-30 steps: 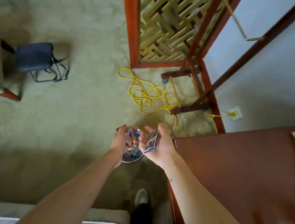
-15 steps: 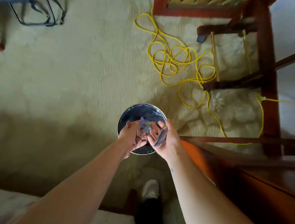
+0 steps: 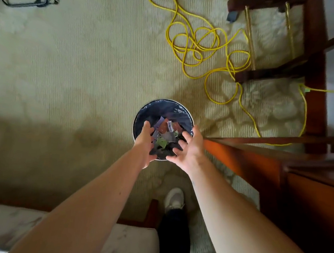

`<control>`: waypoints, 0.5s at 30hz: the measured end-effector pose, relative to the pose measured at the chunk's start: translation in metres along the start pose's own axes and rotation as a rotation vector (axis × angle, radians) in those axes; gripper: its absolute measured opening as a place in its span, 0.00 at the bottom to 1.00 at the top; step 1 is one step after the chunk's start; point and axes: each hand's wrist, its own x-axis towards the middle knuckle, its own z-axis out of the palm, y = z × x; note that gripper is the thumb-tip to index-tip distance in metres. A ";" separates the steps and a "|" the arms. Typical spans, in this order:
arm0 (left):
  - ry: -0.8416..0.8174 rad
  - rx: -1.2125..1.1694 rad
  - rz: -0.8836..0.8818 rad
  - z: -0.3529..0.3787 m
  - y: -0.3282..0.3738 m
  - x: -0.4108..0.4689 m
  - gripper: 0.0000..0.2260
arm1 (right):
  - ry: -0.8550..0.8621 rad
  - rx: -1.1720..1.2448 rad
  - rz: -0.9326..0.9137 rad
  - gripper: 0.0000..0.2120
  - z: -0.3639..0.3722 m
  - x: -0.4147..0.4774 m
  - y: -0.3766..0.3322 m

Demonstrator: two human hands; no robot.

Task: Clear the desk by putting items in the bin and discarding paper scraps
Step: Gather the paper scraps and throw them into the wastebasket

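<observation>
Nearest me is a pale cushioned seat (image 3: 55,235), and beside it the person's white shoe (image 3: 174,197) planted on the ribbed beige carpet (image 3: 65,81). Both bare arms reach forward over the small round metal bin with the dark plastic liner (image 3: 159,110), which stands on the carpet just beside the corner of the reddish-brown wooden bench (image 3: 307,199).

The left hand (image 3: 145,144) and the right hand (image 3: 189,150) are spread, fingers apart, palms turned towards each other, and grip nothing. Between them, inside the bin's mouth, are the torn coloured paper scraps (image 3: 166,132): purple, red-brown, grey and green bits. Whether they are in the air or already lying on the heap I cannot tell.

I'd say the scraps are as good as discarded. The risk lies in their lightness: a piece could flutter past the rim onto the carpet or cling to a palm and be carried away. The hands hover close to the near rim, so a careless pull back might knock the bin. The bench top is out of sight, so what remains there I cannot say.

Farther off, a loose tangle of yellow cable (image 3: 199,44) sprawls by a dark red wooden frame (image 3: 315,78), something to trip on.
</observation>
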 end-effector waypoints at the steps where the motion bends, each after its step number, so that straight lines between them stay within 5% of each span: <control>1: 0.020 0.039 0.029 -0.001 0.000 -0.009 0.19 | -0.009 -0.013 -0.025 0.31 0.001 -0.013 0.000; 4: 0.057 0.087 0.134 0.000 -0.001 -0.053 0.07 | 0.024 -0.091 -0.145 0.19 0.001 -0.064 0.000; 7: 0.016 0.078 0.253 0.005 -0.001 -0.115 0.04 | 0.073 -0.138 -0.317 0.07 -0.006 -0.129 0.001; 15: -0.147 0.103 0.491 0.036 -0.008 -0.299 0.04 | -0.013 -0.136 -0.577 0.10 -0.045 -0.328 -0.009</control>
